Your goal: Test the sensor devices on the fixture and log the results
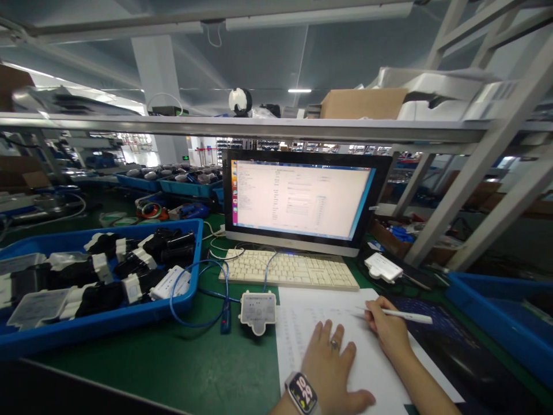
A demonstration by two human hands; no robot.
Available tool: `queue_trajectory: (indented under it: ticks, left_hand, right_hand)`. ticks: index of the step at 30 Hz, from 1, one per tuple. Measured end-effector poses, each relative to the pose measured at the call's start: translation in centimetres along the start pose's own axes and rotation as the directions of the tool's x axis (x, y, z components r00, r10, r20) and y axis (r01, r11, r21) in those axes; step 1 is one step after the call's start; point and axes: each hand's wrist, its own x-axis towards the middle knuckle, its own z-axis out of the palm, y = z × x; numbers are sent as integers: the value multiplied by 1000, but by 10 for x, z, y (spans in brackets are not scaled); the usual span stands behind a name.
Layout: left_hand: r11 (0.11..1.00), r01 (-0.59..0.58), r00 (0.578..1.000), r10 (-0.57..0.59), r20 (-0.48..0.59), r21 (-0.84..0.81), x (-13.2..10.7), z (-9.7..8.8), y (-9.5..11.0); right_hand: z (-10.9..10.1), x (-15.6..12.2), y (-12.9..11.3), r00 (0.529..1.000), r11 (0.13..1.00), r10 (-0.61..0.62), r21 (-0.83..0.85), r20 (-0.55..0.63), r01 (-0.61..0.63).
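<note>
My left hand [327, 362] lies flat with spread fingers on a white sheet of paper [298, 323], a ring on one finger and a watch [302, 393] at the wrist. A white pen [408, 316] is pinched in my right hand [386, 328], its tip at the paper's upper right part. Rows of faint marks run down the sheet, too blurred to read. Just left of the paper sits a white plastic module [258, 310] with a printed label. Beside it lies a blue cable [189, 326] with a dark blue connector [225, 318].
Behind the paper stand a keyboard [289, 269] and a lit monitor [298, 199]. A blue bin [129, 319] of black and white parts fills the left; another blue bin [496, 314] is at right. A white device [383, 267] lies beside the monitor. A shelf [276, 128] crosses overhead.
</note>
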Motion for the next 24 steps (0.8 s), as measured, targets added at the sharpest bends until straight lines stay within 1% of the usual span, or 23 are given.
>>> queue_trajectory:
  ticks: [5,10,13,19,24]
  left_hand:
    - [1000,22,999,-22,-29,6,0,4,-2]
    - [997,-10,997,16,-73,75,3,13,-7]
    - [993,-28,996,37,-76,115,4,15,-8]
    - [991,-26,997,35,-68,132,4,12,-6]
    - [990,-27,997,37,-68,142,4,13,-6]
  right_hand:
    - [2,-1,-3,1000,996,-19,-86,-16,17]
    - [4,0,-4,998,983,-60,-177,-13,57]
    - [5,-3,-6,997,975,-77,-206,19,79]
    - [8,-5,-2,992,968,-70,-235,102,92]
    - [8,-4,1,990,965,-69,-244,123,98]
